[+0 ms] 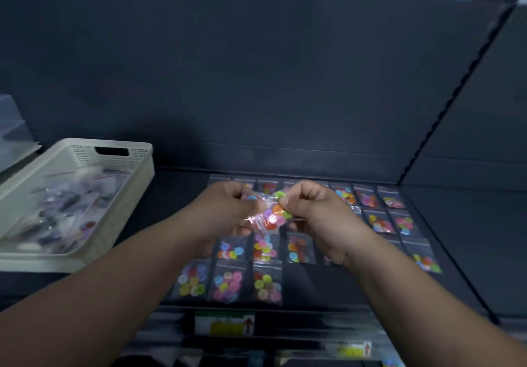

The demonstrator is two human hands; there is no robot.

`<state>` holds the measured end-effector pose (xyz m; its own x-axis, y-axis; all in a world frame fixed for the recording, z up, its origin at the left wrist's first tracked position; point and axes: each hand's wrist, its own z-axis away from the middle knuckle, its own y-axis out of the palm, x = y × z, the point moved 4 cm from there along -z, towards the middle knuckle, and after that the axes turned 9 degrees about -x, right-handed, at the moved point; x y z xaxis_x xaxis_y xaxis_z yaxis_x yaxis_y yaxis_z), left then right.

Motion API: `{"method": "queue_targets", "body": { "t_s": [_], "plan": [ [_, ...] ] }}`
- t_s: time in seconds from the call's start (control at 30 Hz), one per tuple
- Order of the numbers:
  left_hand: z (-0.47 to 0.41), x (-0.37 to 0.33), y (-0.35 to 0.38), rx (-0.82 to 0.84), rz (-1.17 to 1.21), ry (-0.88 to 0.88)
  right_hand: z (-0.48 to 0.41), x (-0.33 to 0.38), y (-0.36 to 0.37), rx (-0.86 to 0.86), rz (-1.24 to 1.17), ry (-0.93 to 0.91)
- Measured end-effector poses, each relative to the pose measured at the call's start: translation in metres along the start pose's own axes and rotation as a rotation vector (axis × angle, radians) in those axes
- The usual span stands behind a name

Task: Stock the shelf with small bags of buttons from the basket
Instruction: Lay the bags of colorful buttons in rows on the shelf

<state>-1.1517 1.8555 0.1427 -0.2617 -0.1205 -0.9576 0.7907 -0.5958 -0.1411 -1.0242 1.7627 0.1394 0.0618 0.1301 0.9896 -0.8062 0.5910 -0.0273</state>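
1. Both forearms reach over the dark flat shelf (456,241); the left hand (228,212) and right hand (310,210) each pinch the clear plastic bag of coloured buttons (269,214) above the laid rows.
2. Risk: the slippery film slides free, scattering neighbouring bags.
3. The cream plastic basket (142,167) at left holds more.

Clear bag of mixed-colour buttons (269,212) held crumpled in the air over the shelf (462,241), pinched between left hand (228,210) and right hand (310,210). Shelf: dark, flat, with rows of filled button bags (228,281) lying flat, side by side. Cream plastic basket (125,195) sits at shelf's left end, more bags inside, blurred.
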Motion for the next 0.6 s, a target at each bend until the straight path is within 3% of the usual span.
{"method": "queue_targets", "body": {
  "t_s": [0.13,0.27,0.47,0.6],
  "plan": [
    [0.007,0.004,0.029,-0.033,0.029,-0.002,0.009,-0.014,-0.026,0.029,-0.063,0.111],
    [0.011,0.006,0.046,-0.064,0.025,0.016,0.023,-0.016,-0.043,0.170,0.061,0.174],
    [0.018,0.003,0.069,0.017,0.207,-0.107,0.022,-0.022,-0.066,-0.017,-0.078,0.247],
    [0.017,0.007,0.079,0.047,0.147,-0.111,0.031,-0.028,-0.064,0.071,-0.078,0.266]
  ]
}}
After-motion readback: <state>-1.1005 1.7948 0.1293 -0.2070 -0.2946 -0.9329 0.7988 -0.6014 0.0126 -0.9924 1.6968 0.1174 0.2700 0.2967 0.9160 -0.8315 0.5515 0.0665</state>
